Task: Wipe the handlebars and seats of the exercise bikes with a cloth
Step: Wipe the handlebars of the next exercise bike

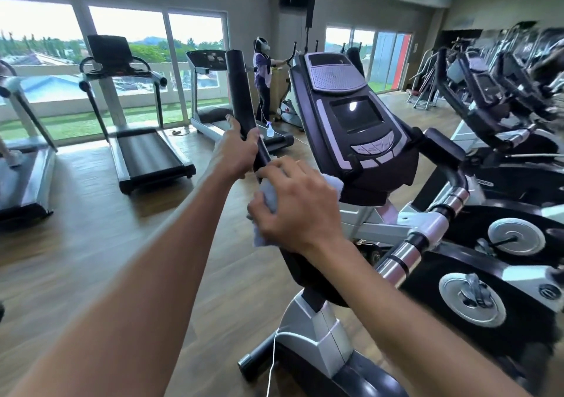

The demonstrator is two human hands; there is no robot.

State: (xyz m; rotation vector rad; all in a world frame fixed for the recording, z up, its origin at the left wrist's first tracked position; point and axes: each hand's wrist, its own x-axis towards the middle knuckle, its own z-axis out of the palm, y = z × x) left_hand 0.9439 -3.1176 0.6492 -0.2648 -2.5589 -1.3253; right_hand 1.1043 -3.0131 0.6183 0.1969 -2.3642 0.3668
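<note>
Viewpoint: your one camera sits on your head, above your outstretched arms.
Direction: it faces forward and down, toward the bike console (357, 113) and the windows (128, 61) beyond.
Closeness: your left hand (235, 149) and right hand (300, 204) fill the near centre.
Shared: single wide-angle view only.

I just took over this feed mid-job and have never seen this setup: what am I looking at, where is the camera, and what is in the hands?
There is one picture, from a wide-angle camera worn on a person's head, looking forward and down in a gym. No robot: two bare arms. The left hand grips the black upright handlebar of a black and silver exercise bike. The right hand presses a pale blue cloth against that handlebar lower down. Beside them is the bike's grey console. Treadmills stand behind on the wooden floor.
</note>
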